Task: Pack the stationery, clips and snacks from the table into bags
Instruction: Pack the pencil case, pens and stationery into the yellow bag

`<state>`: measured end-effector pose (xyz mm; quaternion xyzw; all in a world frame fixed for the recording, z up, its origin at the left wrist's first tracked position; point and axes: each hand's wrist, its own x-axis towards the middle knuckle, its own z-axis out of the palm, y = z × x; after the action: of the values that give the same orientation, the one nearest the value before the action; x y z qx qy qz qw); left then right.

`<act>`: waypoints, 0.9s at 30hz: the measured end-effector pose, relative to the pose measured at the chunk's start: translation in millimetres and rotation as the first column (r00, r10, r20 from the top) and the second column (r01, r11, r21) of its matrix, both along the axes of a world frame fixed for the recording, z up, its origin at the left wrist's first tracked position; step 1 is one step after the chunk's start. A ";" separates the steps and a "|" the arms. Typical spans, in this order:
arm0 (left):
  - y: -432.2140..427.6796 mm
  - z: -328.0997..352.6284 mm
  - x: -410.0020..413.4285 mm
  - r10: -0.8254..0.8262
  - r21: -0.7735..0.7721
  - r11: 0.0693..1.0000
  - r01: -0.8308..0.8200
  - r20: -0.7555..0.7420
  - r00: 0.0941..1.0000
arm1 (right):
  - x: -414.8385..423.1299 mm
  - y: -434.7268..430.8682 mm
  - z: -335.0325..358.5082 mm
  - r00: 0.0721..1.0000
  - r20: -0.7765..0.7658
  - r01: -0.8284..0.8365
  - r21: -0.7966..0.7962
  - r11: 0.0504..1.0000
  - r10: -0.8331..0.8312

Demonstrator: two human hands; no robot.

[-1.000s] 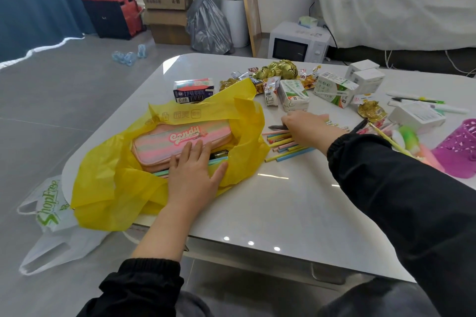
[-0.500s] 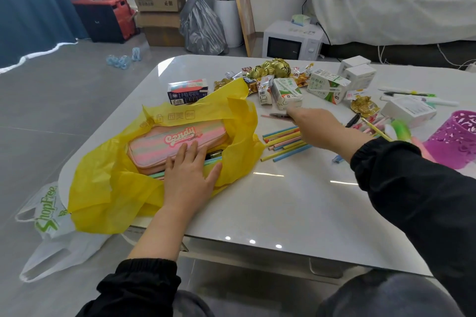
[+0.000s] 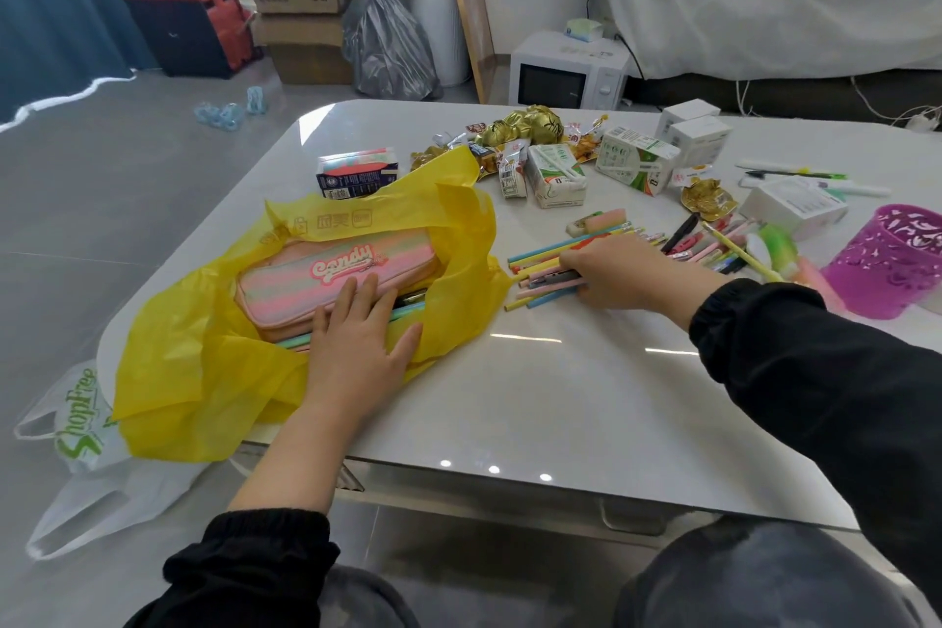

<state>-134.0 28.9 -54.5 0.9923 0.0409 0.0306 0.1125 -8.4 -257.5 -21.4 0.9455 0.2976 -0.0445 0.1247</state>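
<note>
The yellow bag [image 3: 204, 372] lies open at left-centre of the frame on the bench [image 3: 560, 398], with a pink striped pencil case [image 3: 316, 281] and a few pencils inside. The left grip [image 3: 357, 347] lies flat, fingers straight, on the case and the bag's mouth. Just right of the bag, the right grip [image 3: 622, 275] is curled round a bundle of coloured pencils [image 3: 540, 252]. Packing looks barely begun: pens [image 3: 683, 235], an eraser [image 3: 601, 222], drink cartons [image 3: 555, 173], gold-wrapped snacks [image 3: 525, 125] and white boxes [image 3: 698, 138] lie loose at upper right. A white ShopFree bag [image 3: 76, 423] at lower left looks unfilled. I cannot pick out clips.
</note>
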 end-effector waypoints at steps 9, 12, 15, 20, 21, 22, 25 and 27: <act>-1.0 1.7 0.3 0.004 0.014 1.000 -0.004 -0.006 1.000 | 6.0 8.2 -2.9 0.999 0.002 -0.042 -0.031 0.999 0.042; -0.8 1.6 -0.5 0.000 0.012 1.000 0.000 -0.007 1.000 | 6.3 7.3 -5.1 0.997 0.034 -0.061 -0.032 0.998 0.063; -0.5 1.8 -0.9 0.000 0.016 1.000 0.000 -0.008 1.000 | 3.9 3.9 -6.4 0.994 0.067 -0.083 -0.035 0.996 0.085; -1.4 1.8 -0.5 0.003 0.014 1.000 -0.003 -0.010 1.000 | -2.9 -2.1 -6.8 0.989 0.122 -0.088 -0.002 0.996 0.087; -1.4 1.8 -0.6 0.002 0.013 1.000 -0.002 -0.009 1.000 | -3.4 -2.8 -6.3 0.987 0.137 -0.087 0.011 0.996 0.085; -1.4 1.7 -0.7 0.002 0.013 1.000 -0.001 -0.008 1.000 | -3.5 -3.0 -6.2 0.984 0.156 -0.091 0.030 0.995 0.086; -1.2 1.3 -0.9 -0.001 0.013 1.000 0.001 -0.004 1.000 | -5.4 -2.5 -2.6 0.965 0.240 -0.139 0.121 0.983 0.107; -0.8 0.9 -0.9 -0.003 0.008 1.000 0.003 -0.001 1.000 | -7.1 -3.1 2.6 0.952 0.295 -0.149 0.213 0.966 0.082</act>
<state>-134.8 28.1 -53.6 0.9929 0.0393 0.0301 0.1085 -15.5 -260.7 -18.7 0.9310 0.3347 0.1340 0.0568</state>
